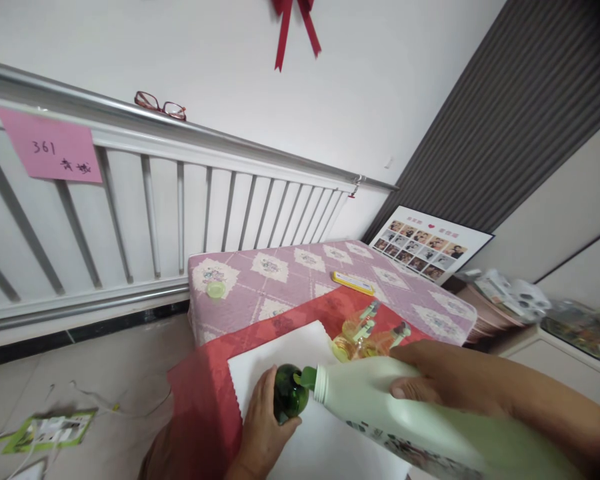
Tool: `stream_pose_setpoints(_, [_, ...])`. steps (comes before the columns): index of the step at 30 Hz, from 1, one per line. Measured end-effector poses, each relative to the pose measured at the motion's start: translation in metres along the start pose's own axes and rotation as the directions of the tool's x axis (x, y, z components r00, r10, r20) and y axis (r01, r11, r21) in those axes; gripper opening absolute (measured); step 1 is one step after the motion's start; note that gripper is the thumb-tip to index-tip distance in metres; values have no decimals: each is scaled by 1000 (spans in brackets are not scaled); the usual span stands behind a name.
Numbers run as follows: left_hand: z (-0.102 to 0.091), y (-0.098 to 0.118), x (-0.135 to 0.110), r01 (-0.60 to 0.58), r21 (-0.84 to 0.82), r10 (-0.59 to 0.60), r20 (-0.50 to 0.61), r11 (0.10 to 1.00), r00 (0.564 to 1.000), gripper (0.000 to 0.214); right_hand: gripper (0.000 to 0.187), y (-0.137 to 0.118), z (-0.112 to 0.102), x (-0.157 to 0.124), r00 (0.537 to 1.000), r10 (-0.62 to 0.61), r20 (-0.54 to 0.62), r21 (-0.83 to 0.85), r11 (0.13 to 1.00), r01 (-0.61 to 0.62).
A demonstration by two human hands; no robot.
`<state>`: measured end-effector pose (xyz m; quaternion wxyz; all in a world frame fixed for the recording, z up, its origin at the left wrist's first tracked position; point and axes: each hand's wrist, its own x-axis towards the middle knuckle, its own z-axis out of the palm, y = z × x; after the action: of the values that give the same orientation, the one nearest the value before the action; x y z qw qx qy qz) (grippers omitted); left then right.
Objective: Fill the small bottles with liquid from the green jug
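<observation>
In the head view my left hand [263, 427] is closed round a small dark green glass bottle [289, 392], held over the white sheet. My right hand [420, 377] grips a large pale green plastic bottle [380, 407], tipped on its side. Its green spout [307, 378] meets the mouth of the small bottle; whether liquid flows I cannot tell. Behind the large bottle stand several yellowish clear pump bottles [363, 333] with pale green tops. A light green round cap [216, 289] lies at the left on the patterned cloth.
The white sheet [250, 370] lies on a red cloth [200, 383] over the purple patterned cover [310, 267]. A yellow box [353, 283] is near the red cloth's far edge. A white radiator [195, 213] runs behind, with glasses [160, 105] on its rail. A photo board [425, 243] leans at right.
</observation>
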<state>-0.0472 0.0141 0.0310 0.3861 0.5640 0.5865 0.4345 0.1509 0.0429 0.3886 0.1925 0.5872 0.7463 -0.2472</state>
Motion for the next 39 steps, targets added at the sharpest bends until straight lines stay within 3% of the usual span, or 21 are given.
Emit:
stream_pose_setpoints(12, [-1, 1, -1, 10, -4, -10, 10, 1000, 1000, 93, 52, 1, 2, 0, 999, -6, -33, -34, 999, 5])
stream_pose_setpoints(26, [2, -3, 1, -12, -16, 11, -32, 1000, 999, 91, 49, -3, -2, -2, 1000, -17, 9, -20, 1000, 17])
stream_pose_setpoints(39, [-1, 1, -2, 6, -8, -6, 8, 1000, 1000, 92, 49, -6, -3, -3, 1000, -11, 3, 0, 1000, 11])
